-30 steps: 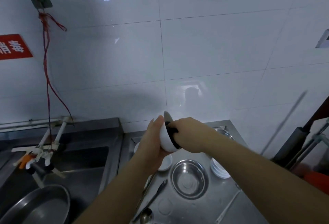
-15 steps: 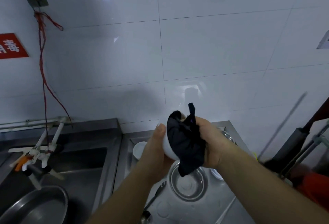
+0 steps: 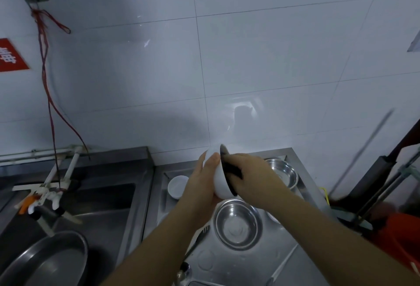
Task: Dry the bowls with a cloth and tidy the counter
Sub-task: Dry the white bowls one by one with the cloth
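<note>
The steel desk (image 3: 250, 260) carries a metal bowl (image 3: 238, 223) near its middle, a second metal bowl (image 3: 283, 173) at the back right corner, and a small white bowl (image 3: 178, 186) by the back left edge. Above them the left hand (image 3: 204, 181) cups a white bowl (image 3: 219, 185) tilted on its side — grip curled round its outside. The right hand (image 3: 250, 176) has pushed the dark cloth (image 3: 230, 170) back inside the bowl; half a second ago the cloth hung loose over the rim. Its grip is closed on the cloth. Wiping this bowl's interior seems under way, with the other bowls probably waiting.
</note>
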`<state>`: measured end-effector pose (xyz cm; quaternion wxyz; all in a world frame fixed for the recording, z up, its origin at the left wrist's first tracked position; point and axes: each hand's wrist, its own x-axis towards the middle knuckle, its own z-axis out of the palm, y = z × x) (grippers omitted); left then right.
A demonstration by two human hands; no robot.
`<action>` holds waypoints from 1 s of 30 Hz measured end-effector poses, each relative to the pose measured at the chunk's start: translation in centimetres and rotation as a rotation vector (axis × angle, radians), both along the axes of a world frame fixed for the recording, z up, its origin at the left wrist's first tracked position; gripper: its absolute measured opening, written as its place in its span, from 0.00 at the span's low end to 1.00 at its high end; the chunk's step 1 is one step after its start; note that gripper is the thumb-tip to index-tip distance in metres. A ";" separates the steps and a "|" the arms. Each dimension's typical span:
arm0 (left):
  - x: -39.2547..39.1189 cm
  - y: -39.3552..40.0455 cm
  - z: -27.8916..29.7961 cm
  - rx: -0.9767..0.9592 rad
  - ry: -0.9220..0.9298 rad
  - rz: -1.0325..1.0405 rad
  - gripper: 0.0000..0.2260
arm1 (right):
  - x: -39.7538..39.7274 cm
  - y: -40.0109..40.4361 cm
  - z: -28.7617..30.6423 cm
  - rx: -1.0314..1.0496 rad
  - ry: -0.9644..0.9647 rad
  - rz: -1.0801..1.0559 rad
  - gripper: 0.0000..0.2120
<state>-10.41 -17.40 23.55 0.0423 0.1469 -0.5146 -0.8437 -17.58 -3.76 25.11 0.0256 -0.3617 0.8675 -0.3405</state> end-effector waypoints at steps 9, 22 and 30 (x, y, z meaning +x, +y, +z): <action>0.4 -0.1 -0.4 -0.003 0.097 -0.151 0.41 | 0.1 1.8 2.9 -0.277 -0.984 -0.081 0.14; 0.1 0.5 -2.0 -0.081 0.070 0.104 0.32 | 2.0 -0.6 0.2 -0.228 -0.313 -0.138 0.09; 0.4 -0.8 -2.3 -0.417 0.101 -0.083 0.32 | 0.9 1.4 1.8 -0.529 -1.279 -0.265 0.20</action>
